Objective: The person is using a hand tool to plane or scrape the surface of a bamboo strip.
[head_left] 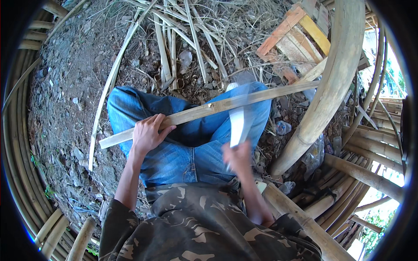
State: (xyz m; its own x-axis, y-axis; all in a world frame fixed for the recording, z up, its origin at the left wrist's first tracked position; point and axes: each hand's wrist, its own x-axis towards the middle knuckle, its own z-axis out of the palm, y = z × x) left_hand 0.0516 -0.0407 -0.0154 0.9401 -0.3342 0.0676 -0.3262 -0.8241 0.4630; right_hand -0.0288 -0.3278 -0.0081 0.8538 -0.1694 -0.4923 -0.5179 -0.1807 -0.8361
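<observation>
Across my lap, over my jeans (pixel 163 163), lies a long split bamboo strip (pixel 196 112) running from lower left to upper right. My left hand (pixel 148 132) is closed around it near its left end, thumb on the near side. In my right hand (pixel 238 157), blurred by motion, is the handle of a large knife (pixel 237 124) with a broad pale blade. The blade points away from me and meets the strip over my right knee; its far end is smeared. Whether it cuts into the bamboo I cannot tell.
A thick bamboo pole (pixel 331 82) slants up close on my right. Beyond my knees lie thin bamboo slivers (pixel 191 39) and a broken wooden crate (pixel 300 41). Bamboo poles are stacked at left (pixel 21 143) and right (pixel 361 176). A crumpled plastic bottle (pixel 283 128) sits near my right knee.
</observation>
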